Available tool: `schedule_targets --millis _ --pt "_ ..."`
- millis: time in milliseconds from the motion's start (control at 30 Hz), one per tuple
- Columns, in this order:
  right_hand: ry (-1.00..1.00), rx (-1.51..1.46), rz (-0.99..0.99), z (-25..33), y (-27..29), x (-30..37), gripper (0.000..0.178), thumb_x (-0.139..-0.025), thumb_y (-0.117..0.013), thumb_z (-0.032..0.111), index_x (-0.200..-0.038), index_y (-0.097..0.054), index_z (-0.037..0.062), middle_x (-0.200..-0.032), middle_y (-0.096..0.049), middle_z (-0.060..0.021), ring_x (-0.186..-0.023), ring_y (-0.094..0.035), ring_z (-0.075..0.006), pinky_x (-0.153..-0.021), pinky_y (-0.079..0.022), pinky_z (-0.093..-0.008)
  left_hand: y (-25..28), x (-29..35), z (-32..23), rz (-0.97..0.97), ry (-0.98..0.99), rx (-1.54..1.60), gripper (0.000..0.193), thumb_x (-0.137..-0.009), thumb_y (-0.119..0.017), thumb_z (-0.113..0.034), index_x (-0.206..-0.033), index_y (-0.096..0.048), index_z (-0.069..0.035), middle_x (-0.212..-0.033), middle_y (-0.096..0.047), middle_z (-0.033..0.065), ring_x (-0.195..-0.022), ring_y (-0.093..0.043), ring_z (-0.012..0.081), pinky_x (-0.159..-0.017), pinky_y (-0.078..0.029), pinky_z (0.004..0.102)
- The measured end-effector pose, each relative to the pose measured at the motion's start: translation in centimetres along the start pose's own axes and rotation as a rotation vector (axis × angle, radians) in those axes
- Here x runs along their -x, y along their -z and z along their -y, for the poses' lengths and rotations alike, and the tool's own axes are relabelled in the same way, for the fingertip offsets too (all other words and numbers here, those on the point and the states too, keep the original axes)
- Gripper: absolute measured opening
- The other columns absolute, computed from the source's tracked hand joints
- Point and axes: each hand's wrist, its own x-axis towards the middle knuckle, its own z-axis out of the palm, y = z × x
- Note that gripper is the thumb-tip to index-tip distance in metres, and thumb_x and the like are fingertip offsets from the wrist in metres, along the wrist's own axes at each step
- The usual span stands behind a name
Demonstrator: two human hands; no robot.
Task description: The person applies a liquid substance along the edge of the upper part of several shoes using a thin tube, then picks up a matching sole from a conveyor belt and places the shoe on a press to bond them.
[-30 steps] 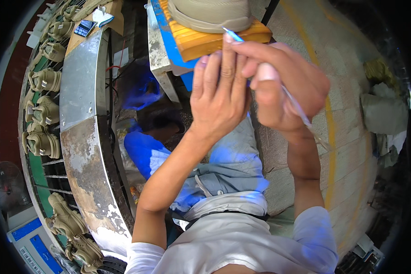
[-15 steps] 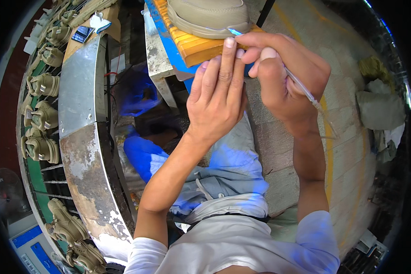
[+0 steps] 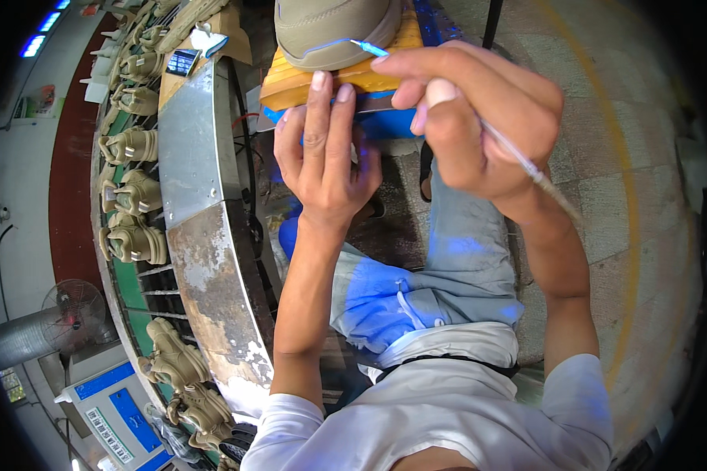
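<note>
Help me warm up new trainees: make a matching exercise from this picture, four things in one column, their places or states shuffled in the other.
1. Shoe
2. Left hand
3. Right hand
4. Fan

A. Gripping a thin tool with a blue tip
B. Far left, with a round wire guard
C. On top of the yellow block
D. Fingertips at the block's near edge

Pairs: 1-C, 2-D, 3-A, 4-B

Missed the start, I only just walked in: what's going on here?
A person's right hand grips a slim, pen-like tool, its blue tip at the end of a thin blue line across the toe of a tan shoe. The shoe sits on a yellow block. The left hand has its fingers extended to the block's near edge. More tan shoes stand in a row at left.
</note>
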Motion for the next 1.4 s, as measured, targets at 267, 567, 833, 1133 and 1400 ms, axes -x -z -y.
schedule_targets --millis 267,567,833,1133,1400 --pt "0.039 -0.036 -0.047 -1.2 -4.8 0.1 0.023 -0.094 -0.055 0.001 -0.102 -0.075 -0.0057 -0.074 -0.068 -0.0131 -0.063 -0.069 -0.0201 -0.058 -0.055 -0.0312 0.4 1.9 5.7 -0.05 0.059 0.053 0.057 -0.077 -0.062 0.001 -0.134 -0.067 0.001 -0.139 -0.069 0.0216 -0.126 -0.066 0.0361 -0.118 -0.04 0.0516" --pt "0.107 -0.031 -0.161 -7.6 -11.6 -2.2 0.015 -0.085 -0.068 0.01 -0.097 -0.076 0.0073 -0.082 -0.074 -0.0117 -0.067 -0.072 -0.0302 -0.059 -0.057 -0.0383 0.2 0.4 12.7 -0.107 0.576 0.546 0.044 -0.112 -0.047 -0.026 -0.138 -0.058 0.007 -0.14 -0.064 0.0222 -0.131 -0.061 0.0318 -0.115 -0.045 0.0448" --pt "-0.033 -0.024 -0.096 -11.3 -11.7 -3.6 0.019 -0.093 -0.063 0.013 -0.1 -0.08 0.0102 -0.085 -0.076 -0.0114 -0.071 -0.074 -0.0277 -0.063 -0.058 -0.0369 -0.1 -2.9 13.0 0.239 0.639 0.055 0.077 -0.098 -0.073 -0.044 -0.146 -0.049 0.011 -0.133 -0.063 0.0314 -0.126 -0.059 0.0449 -0.11 -0.047 0.0465" --pt "0.038 0.308 -0.022 -12.6 -8.4 -3.0 0.023 -0.091 -0.063 0.014 -0.108 -0.079 0.014 -0.08 -0.074 -0.0099 -0.068 -0.072 -0.0308 -0.06 -0.056 -0.0403 -1.2 -1.9 14.0 0.218 0.592 0.009 0.11 -0.077 -0.093 -0.05 -0.151 -0.042 0.013 -0.138 -0.058 0.033 -0.129 -0.056 0.0437 -0.111 -0.047 0.0464" --pt "0.065 0.44 0.065 -11.6 -1.5 -3.6 0.02 -0.09 -0.063 0.014 -0.103 -0.076 0.0071 -0.085 -0.072 -0.0124 -0.069 -0.071 -0.0328 -0.062 -0.057 -0.0431 -3.7 -0.7 22.4 0.264 0.537 0.122 0.101 -0.074 -0.094 -0.051 -0.151 -0.052 0.001 -0.14 -0.063 0.0218 -0.13 -0.06 0.034 -0.109 -0.049 0.0442"
